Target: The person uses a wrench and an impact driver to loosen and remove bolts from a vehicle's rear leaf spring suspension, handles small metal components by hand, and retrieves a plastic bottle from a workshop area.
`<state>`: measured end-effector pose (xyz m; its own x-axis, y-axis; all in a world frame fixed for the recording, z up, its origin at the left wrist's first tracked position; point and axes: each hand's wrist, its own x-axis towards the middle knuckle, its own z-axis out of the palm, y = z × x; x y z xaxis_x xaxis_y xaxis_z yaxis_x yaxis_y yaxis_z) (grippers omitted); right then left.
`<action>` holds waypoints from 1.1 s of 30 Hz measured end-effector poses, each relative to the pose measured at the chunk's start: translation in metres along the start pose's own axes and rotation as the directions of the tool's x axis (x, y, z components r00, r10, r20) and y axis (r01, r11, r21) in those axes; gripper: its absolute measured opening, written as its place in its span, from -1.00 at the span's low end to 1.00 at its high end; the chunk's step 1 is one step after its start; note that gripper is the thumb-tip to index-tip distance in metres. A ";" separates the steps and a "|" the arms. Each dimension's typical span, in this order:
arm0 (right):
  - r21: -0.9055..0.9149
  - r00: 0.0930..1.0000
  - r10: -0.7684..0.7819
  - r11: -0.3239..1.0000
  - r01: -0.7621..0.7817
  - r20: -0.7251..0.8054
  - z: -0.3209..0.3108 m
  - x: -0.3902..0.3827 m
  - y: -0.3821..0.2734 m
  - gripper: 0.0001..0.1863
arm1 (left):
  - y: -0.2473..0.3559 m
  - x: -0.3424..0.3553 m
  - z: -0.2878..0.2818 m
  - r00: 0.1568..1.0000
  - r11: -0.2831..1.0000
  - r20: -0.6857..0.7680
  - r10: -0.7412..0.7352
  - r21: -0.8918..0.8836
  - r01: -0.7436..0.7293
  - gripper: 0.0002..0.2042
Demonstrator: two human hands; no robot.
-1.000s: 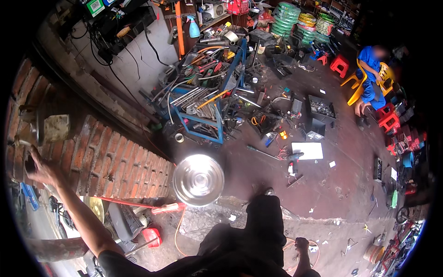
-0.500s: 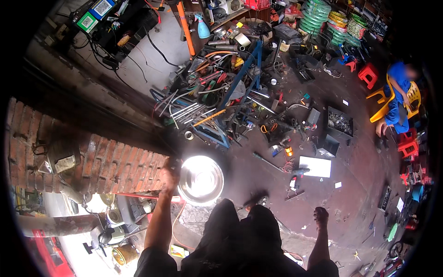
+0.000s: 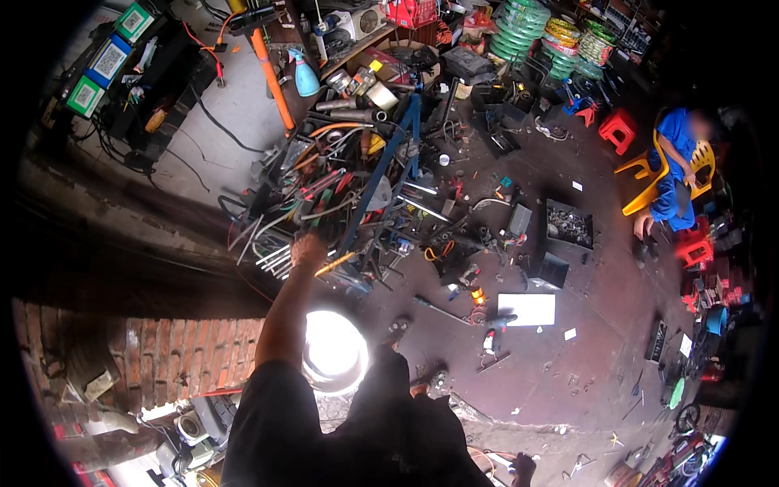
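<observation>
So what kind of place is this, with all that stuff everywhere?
Probably a repair workshop: there's a messy heap of tools, small metal parts in a black box, and stacked green coils.

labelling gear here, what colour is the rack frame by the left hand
The rack frame is blue, clearest in the head view.

Brickwork (image 3: 182,353) lt., dk. reddish flr. (image 3: 604,341), red stools (image 3: 618,131), yellow chair (image 3: 644,199) rt.
</observation>
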<state>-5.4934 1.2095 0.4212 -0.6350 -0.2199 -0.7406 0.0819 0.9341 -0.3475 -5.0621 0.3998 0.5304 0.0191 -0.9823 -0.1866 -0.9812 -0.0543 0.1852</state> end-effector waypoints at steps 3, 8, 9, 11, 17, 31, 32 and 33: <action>0.342 0.912 0.409 0.855 -0.389 0.017 0.057 -0.090 -0.027 -0.79 | 0.035 0.014 -0.029 0.978 0.982 0.194 -0.071 0.185 0.034 -0.64; 0.638 0.823 0.566 0.620 -0.457 0.040 0.116 -0.176 -0.084 -0.72 | 0.029 0.050 -0.022 0.948 0.963 0.286 -0.141 0.263 0.064 -0.59; 0.671 0.815 0.577 0.589 -0.450 0.040 0.125 -0.185 -0.096 -0.71 | 0.030 0.058 -0.029 0.941 0.960 0.306 -0.143 0.273 0.057 -0.58; 0.658 0.859 0.510 0.631 -0.412 0.049 0.136 -0.177 -0.100 -0.60 | 0.048 0.069 -0.060 0.933 0.957 0.346 -0.101 0.290 -0.004 -0.56; 0.676 0.904 0.427 0.675 -0.296 -0.030 0.134 -0.180 -0.168 -0.72 | 0.030 0.142 -0.115 0.665 0.486 0.733 0.139 0.535 -0.691 -0.74; 0.524 0.920 0.001 0.822 -0.224 0.392 0.188 -0.391 -0.139 -0.67 | 0.160 -0.175 -0.073 0.144 0.844 0.911 0.385 -0.285 -0.454 -0.78; 0.541 0.925 0.027 0.804 -0.246 0.380 0.182 -0.402 -0.141 -0.68 | 0.164 -0.182 -0.060 0.103 0.864 0.934 0.341 -0.269 -0.426 -0.77; 0.659 0.943 -0.033 0.724 -0.205 0.330 0.192 -0.411 -0.129 -0.68 | 0.169 -0.190 -0.047 0.063 0.882 0.952 0.298 -0.249 -0.400 -0.77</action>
<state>-5.0957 1.1250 0.6601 -0.3483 -0.3308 -0.8770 0.6959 0.5356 -0.4784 -5.2225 0.5685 0.6422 -0.4741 0.0928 -0.8755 -0.8252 0.3000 0.4786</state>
